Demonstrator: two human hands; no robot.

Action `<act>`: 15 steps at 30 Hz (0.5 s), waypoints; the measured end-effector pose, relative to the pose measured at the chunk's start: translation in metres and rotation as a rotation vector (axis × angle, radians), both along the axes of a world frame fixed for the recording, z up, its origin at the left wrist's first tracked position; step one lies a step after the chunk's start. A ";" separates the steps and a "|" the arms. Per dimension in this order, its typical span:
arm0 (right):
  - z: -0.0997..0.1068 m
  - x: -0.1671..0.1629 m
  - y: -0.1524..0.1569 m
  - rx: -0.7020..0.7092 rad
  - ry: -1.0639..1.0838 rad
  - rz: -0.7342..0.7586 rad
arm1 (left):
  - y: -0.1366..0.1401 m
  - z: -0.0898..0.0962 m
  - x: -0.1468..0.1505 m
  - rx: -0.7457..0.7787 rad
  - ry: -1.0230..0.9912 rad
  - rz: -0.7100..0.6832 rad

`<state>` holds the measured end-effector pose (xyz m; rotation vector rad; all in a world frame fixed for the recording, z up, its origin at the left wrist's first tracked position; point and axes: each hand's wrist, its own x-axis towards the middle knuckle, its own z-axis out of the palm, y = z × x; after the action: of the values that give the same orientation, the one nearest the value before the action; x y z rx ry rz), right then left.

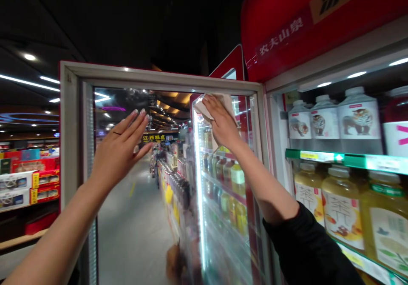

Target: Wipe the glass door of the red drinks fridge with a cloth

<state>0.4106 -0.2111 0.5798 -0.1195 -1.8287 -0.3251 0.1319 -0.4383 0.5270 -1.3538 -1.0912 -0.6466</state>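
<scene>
An open glass fridge door with a pale frame stands in front of me. Near its upper right corner, my right hand presses a light beige cloth against the glass, fingers laid over it. Part of the cloth hangs below the palm. My left hand is at the upper left of the pane, fingers stretched out and holding nothing. Whether its palm touches the glass I cannot tell. A dark ring or band shows on one of its fingers.
To the right, the red-topped drinks fridge has shelves of bottles with tiger labels and yellow tea bottles. Boxed goods fill a shelf at the left. Through or in the glass appear an aisle and another lit drinks cabinet.
</scene>
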 end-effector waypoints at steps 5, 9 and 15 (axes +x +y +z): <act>0.003 0.003 0.002 -0.026 0.042 -0.067 | 0.001 0.000 -0.006 0.063 0.115 0.113; 0.002 -0.002 0.000 0.024 -0.040 -0.032 | -0.003 -0.003 0.005 0.086 0.122 0.205; 0.009 0.001 -0.001 0.002 -0.014 -0.002 | -0.004 -0.013 0.023 0.088 -0.034 0.198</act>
<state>0.4120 -0.2120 0.5890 -0.1175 -1.8424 -0.3302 0.1548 -0.4424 0.5141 -1.1463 -1.1940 -0.5665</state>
